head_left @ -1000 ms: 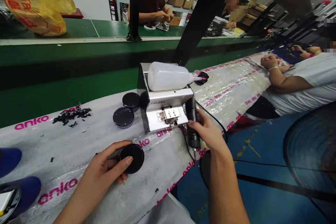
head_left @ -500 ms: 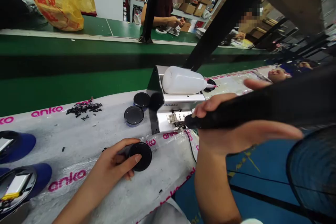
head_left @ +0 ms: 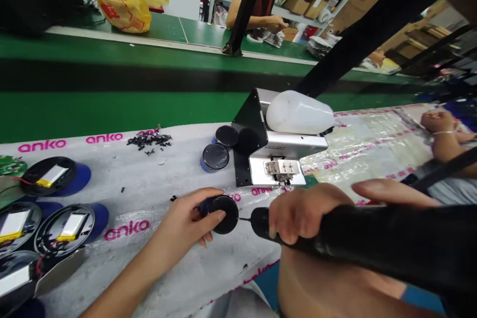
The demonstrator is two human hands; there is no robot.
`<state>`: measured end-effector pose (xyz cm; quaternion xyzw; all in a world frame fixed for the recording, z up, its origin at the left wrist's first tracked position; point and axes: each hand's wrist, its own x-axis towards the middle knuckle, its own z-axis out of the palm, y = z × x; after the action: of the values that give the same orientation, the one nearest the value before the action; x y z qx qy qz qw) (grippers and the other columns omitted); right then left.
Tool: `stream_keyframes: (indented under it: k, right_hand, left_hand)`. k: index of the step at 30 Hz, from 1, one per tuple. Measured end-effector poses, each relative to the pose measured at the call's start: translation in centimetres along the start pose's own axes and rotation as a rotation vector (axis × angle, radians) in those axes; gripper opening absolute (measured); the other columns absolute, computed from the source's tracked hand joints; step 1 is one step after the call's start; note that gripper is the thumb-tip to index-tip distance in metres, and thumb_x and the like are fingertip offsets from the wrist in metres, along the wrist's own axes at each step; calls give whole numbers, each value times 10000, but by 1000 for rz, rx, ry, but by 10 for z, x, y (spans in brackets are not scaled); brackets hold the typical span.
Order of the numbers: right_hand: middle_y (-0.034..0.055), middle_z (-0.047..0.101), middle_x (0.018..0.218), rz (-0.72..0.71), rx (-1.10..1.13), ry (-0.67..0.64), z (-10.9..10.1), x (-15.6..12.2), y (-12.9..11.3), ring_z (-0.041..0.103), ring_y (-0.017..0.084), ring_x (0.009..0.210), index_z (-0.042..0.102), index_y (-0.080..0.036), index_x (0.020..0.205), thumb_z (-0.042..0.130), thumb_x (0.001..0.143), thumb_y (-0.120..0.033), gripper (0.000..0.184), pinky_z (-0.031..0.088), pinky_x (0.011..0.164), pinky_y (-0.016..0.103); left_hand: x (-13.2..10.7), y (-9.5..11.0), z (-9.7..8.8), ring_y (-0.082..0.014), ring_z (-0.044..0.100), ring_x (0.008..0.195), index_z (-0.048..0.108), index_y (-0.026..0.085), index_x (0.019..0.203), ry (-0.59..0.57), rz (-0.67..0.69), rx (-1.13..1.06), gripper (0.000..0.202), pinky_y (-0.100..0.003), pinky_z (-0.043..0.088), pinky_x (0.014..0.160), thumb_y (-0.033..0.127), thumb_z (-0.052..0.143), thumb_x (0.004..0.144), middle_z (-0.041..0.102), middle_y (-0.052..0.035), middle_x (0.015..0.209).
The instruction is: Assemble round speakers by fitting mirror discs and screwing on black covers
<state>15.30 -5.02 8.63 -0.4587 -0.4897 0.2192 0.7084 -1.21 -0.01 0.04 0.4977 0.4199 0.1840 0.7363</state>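
Observation:
My left hand (head_left: 182, 223) grips a round black-topped part (head_left: 228, 213) with a bluish side, the thumb lying over its top. In my right hand (head_left: 301, 211) is a thick black electric screwdriver (head_left: 357, 231), its thin bit pointing left. The bit's end meets the part's right edge in this view; whether it sits in a screw I cannot tell. Just beyond, a silver-and-black screw feeder (head_left: 257, 164) stands on the bench with a white squeeze bottle (head_left: 298, 113) lying on top. Two similar black-topped parts, a nearer one (head_left: 215, 158) and a farther one (head_left: 227, 135), rest beside it.
Small black pieces (head_left: 149, 140) lie heaped on the plastic-covered bench (head_left: 167, 174). Several blue housings with batteries, one (head_left: 99, 221) nearest, stand at left. Behind runs a green conveyor (head_left: 149, 109). A co-worker's hand (head_left: 439, 121) is at right; another person sits across.
My right hand has brought the screwdriver from the screw feeder down and nearer, to the edge of the part in my left hand. The view has shifted left.

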Motion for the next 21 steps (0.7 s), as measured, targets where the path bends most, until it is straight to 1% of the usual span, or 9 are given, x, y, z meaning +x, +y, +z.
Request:
stream_keyframes:
  k: [1, 3, 4, 5, 7, 10, 13, 17, 21]
  right_hand:
    - [-29, 587, 610, 3, 34, -55, 0, 2, 3, 545, 171, 424, 583, -355, 1072, 504, 974, -433, 147, 490, 398, 315]
    - [-20, 616, 639, 39, 33, -199, -3, 4, 10, 589, 201, 469, 573, -385, 1117, 543, 948, -462, 188, 520, 445, 356]
    - [-21, 615, 639, 45, 17, -228, -3, 4, 13, 591, 209, 471, 562, -393, 1131, 548, 938, -488, 215, 521, 453, 366]
    - [-24, 603, 626, 44, -4, -218, -2, 3, 15, 584, 211, 461, 551, -393, 1139, 544, 933, -519, 242, 518, 451, 368]
    - [-31, 572, 595, 41, -35, -128, 3, -1, 16, 567, 206, 443, 543, -374, 1118, 515, 934, -571, 270, 509, 445, 360]
    - [-28, 556, 573, 15, -2, -22, 15, -7, 15, 533, 181, 426, 581, -324, 1014, 524, 915, -637, 333, 486, 420, 329]
    - [-22, 559, 591, -5, 13, 52, 22, -11, 13, 507, 165, 432, 604, -297, 979, 525, 892, -687, 407, 472, 418, 322]
    - [-19, 582, 621, -23, 37, 40, 23, -14, 16, 520, 171, 470, 622, -300, 1013, 549, 906, -642, 366, 484, 459, 336]
    - [-16, 586, 634, -61, 17, 61, 18, -21, 17, 542, 186, 490, 621, -333, 1070, 595, 879, -644, 366, 492, 475, 345]
  left_hand:
    - [0, 0, 0, -105, 578, 537, 654, 255, 1203, 1, 8, -4, 352, -193, 499, 489, 362, 678, 868, 638, 37, 696]
    - [-1, -1, 1, -103, 575, 539, 654, 256, 1197, 1, 22, -12, 345, -193, 493, 482, 363, 676, 870, 649, 28, 735]
    - [-1, -1, 1, -103, 574, 541, 654, 256, 1195, -1, 28, -14, 343, -195, 492, 482, 363, 674, 870, 654, 23, 753]
    - [-2, -1, 1, -103, 573, 541, 654, 256, 1193, -3, 30, -16, 341, -196, 490, 483, 363, 672, 870, 657, 19, 767]
    - [-2, 0, 2, -102, 570, 540, 658, 253, 1177, -4, 30, -19, 330, -204, 495, 490, 363, 670, 867, 661, 13, 792]
    - [-1, 0, 3, -102, 570, 538, 665, 248, 1145, 3, 33, -23, 309, -213, 503, 494, 365, 670, 858, 659, 12, 812]
    - [0, 1, 4, -105, 567, 528, 664, 248, 1144, 6, 25, -23, 309, -211, 497, 482, 349, 670, 852, 655, 18, 786]
    - [0, 2, 4, -107, 566, 527, 665, 246, 1145, 0, 24, -21, 299, -202, 486, 484, 337, 659, 861, 639, 29, 725]
    - [0, 2, 4, -113, 571, 533, 663, 246, 1171, 11, 29, 12, 324, -206, 486, 487, 341, 650, 862, 650, 23, 737]
